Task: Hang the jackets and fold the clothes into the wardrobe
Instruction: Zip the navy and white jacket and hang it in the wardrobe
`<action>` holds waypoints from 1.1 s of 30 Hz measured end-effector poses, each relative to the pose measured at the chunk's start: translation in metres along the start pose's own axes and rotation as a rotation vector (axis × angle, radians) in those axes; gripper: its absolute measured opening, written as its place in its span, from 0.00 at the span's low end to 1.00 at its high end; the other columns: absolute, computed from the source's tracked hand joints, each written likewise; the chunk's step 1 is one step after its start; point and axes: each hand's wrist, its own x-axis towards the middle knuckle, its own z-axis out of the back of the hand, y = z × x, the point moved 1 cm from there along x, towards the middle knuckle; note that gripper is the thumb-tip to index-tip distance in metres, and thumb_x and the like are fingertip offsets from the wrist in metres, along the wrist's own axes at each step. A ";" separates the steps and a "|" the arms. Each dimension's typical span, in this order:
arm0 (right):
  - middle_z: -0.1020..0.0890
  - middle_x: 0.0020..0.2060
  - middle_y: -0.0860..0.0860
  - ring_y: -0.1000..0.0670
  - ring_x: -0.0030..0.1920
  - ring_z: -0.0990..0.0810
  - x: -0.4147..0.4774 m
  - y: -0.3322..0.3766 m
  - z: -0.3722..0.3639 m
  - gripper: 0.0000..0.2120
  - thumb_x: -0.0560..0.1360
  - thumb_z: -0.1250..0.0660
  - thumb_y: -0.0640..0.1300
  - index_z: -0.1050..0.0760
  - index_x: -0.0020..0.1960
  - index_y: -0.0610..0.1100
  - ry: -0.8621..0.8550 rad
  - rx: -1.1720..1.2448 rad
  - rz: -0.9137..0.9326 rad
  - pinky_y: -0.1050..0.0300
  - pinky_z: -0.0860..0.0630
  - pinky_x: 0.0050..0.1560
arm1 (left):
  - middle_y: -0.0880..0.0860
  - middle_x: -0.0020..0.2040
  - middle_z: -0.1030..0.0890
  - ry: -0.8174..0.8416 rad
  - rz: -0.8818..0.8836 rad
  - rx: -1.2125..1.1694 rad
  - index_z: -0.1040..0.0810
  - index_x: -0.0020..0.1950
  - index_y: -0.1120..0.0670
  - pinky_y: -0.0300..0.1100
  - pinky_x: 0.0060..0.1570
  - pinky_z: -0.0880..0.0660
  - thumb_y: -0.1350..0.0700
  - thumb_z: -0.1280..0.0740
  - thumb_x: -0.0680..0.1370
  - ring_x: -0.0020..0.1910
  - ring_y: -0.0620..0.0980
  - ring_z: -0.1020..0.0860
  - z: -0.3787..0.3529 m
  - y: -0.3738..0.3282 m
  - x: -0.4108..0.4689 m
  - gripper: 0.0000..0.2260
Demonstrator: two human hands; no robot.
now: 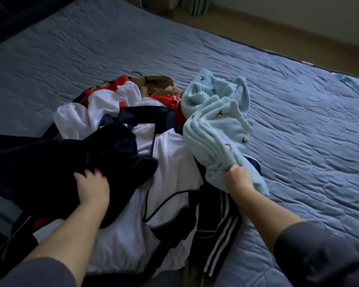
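Blue quilted bed (257, 83), clothes pile (153, 162) near-centre w/ white top, dark striped trousers (220, 241), light blue fleece (220, 129) at pile's right, clenched in right hand (237, 178), left hand (92, 187) fingers curled on dark navy garment (50, 162), near left.

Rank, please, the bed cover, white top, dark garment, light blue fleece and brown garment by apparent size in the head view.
1. bed cover
2. white top and dark garment: too alike
3. light blue fleece
4. brown garment, mostly buried
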 end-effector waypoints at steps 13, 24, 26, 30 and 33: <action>0.22 0.57 0.46 0.43 0.56 0.21 -0.045 0.018 -0.024 0.13 0.76 0.42 0.38 0.27 0.59 0.43 0.069 0.216 0.145 0.54 0.29 0.45 | 0.54 0.62 0.25 0.027 -0.364 -0.769 0.28 0.61 0.54 0.45 0.53 0.28 0.52 0.38 0.77 0.60 0.55 0.25 0.040 -0.108 -0.048 0.14; 0.20 0.60 0.49 0.52 0.52 0.21 -0.025 0.080 -0.071 0.18 0.75 0.39 0.39 0.25 0.65 0.45 0.067 1.208 0.005 0.72 0.30 0.45 | 0.56 0.46 0.22 0.043 -0.308 -1.303 0.31 0.46 0.55 0.47 0.43 0.28 0.59 0.39 0.74 0.47 0.58 0.24 0.024 -0.175 -0.045 0.02; 0.17 0.52 0.51 0.56 0.43 0.21 -0.033 0.073 -0.062 0.14 0.74 0.38 0.38 0.19 0.56 0.45 -0.026 1.340 -0.124 0.74 0.32 0.37 | 0.54 0.44 0.22 0.091 -0.400 -1.353 0.32 0.47 0.55 0.47 0.44 0.27 0.56 0.40 0.74 0.44 0.56 0.25 0.034 -0.174 -0.059 0.05; 0.17 0.45 0.50 0.47 0.51 0.20 -0.048 0.044 -0.018 0.14 0.71 0.41 0.33 0.19 0.41 0.48 -0.073 1.610 -0.345 0.58 0.25 0.53 | 0.48 0.43 0.22 0.064 -0.500 -1.445 0.27 0.48 0.49 0.45 0.44 0.26 0.51 0.37 0.73 0.43 0.51 0.24 0.070 -0.144 -0.083 0.05; 0.17 0.45 0.41 0.41 0.49 0.21 -0.070 0.013 0.023 0.09 0.74 0.40 0.37 0.21 0.42 0.39 -0.061 1.552 -0.404 0.56 0.28 0.46 | 0.47 0.34 0.25 -0.025 -0.557 -1.450 0.31 0.36 0.49 0.43 0.36 0.32 0.47 0.33 0.69 0.36 0.50 0.28 0.107 -0.104 -0.102 0.09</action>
